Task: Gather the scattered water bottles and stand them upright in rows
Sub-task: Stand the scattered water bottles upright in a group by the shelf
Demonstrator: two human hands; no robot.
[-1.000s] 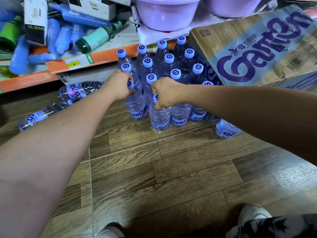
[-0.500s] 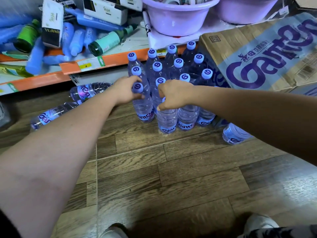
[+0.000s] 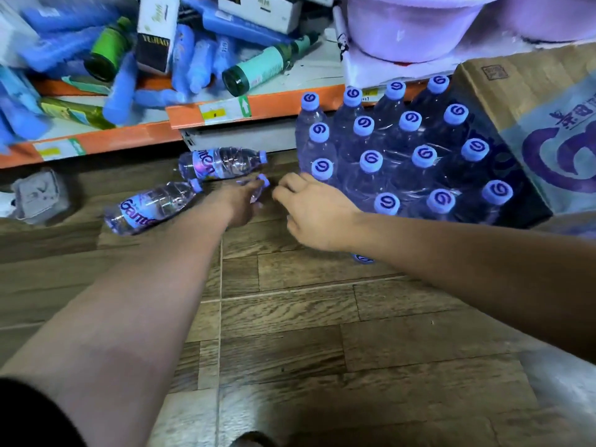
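Bottles [image 3: 151, 204] lie on their sides on the wood floor [image 3: 290, 333] at left. Our left hand [image 3: 238, 201] appears to grip a third bottle [image 3: 262, 181] by its neck. Our right hand [image 3: 317, 217] hovers beside it, fingers loose and empty, just before the upright rows [image 3: 419, 156].

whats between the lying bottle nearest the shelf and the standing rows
Only bare wooden floor, as the head view shows; the lying bottle points its cap toward the standing rows.
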